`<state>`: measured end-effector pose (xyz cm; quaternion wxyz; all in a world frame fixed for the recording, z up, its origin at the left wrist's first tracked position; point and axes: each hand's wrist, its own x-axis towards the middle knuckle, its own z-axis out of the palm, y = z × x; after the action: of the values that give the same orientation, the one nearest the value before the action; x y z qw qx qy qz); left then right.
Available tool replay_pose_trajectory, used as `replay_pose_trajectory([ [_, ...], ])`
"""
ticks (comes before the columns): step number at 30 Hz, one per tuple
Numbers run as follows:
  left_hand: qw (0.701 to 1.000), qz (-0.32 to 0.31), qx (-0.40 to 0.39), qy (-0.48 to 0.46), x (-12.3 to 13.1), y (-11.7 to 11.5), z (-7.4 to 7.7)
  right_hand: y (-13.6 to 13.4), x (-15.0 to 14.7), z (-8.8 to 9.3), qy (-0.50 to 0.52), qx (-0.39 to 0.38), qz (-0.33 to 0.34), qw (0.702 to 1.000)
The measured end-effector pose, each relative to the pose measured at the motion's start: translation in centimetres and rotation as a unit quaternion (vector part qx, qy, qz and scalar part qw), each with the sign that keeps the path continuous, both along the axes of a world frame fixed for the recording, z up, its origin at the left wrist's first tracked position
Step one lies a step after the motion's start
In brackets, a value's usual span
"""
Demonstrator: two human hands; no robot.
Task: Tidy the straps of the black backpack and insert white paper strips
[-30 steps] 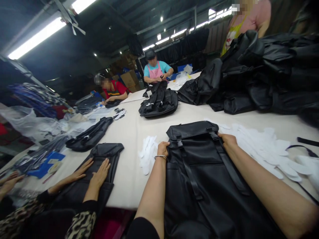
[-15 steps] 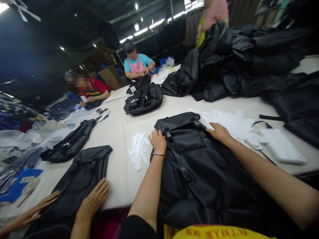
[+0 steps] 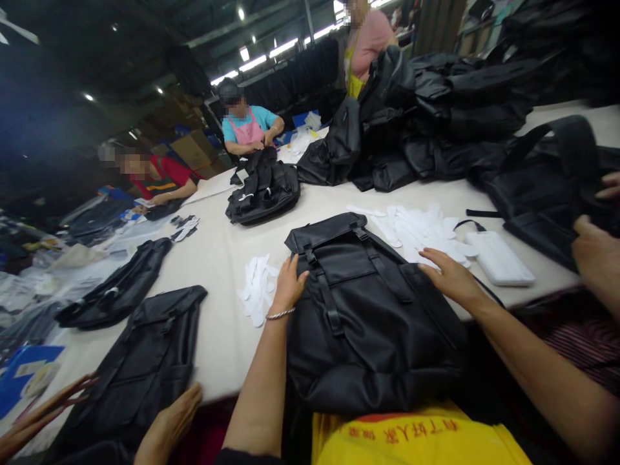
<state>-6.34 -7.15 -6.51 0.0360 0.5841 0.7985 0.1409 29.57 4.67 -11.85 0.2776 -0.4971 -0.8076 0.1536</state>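
A black backpack (image 3: pixel 368 310) with a flap, straps and buckles lies front side up before me, its bottom end reaching over the table edge against my yellow apron. My left hand (image 3: pixel 289 284), a twisted bracelet at its wrist, rests along the backpack's left side near the buckle, thumb apart from the fingers. On the other side, my right hand (image 3: pixel 448 278) is at the right edge with fingers spread. Neither hand grips the fabric. White strips (image 3: pixel 259 287) lie left of the backpack, and a larger heap of white strips (image 3: pixel 416 232) lies beyond its right side.
Left, a co-worker's hands (image 3: pixel 172 420) are at another black backpack (image 3: pixel 145 355). At right, another person's hands (image 3: pixel 598 248) hold a black bag (image 3: pixel 547 174). A white power bank (image 3: pixel 501 258) with a cable lies near the right edge. Black bags (image 3: pixel 411 123) are piled at the back.
The backpack has come toward me, with its bottom end nearer my apron. My right hand is now lower along its right edge. Another person's hands have appeared at right, lifting a bag's strap.
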Motion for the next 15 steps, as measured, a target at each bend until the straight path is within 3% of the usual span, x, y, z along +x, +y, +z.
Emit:
replay_pose_trajectory([
  [3,0.999,-0.040,-0.008,-0.014,2.8,-7.0,0.7,-5.5,1.9,-0.7,-0.061,0.014,0.080,0.995],
  [5,0.999,-0.028,-0.034,0.001,4.8,-11.3,-0.2,-8.8,1.9,-1.8,-0.107,0.033,0.141,0.984],
  [7,0.998,-0.005,-0.048,0.030,6.3,-14.4,-1.5,-11.1,1.2,-2.8,-0.137,0.051,0.159,0.976],
  [11,0.997,0.022,-0.024,0.065,7.5,-16.8,-2.7,-12.4,-0.3,-2.8,-0.150,0.076,0.129,0.977],
  [15,0.998,0.025,0.017,0.061,8.5,-16.3,-1.0,-12.9,-2.7,-0.1,-0.080,0.066,0.117,0.988],
])
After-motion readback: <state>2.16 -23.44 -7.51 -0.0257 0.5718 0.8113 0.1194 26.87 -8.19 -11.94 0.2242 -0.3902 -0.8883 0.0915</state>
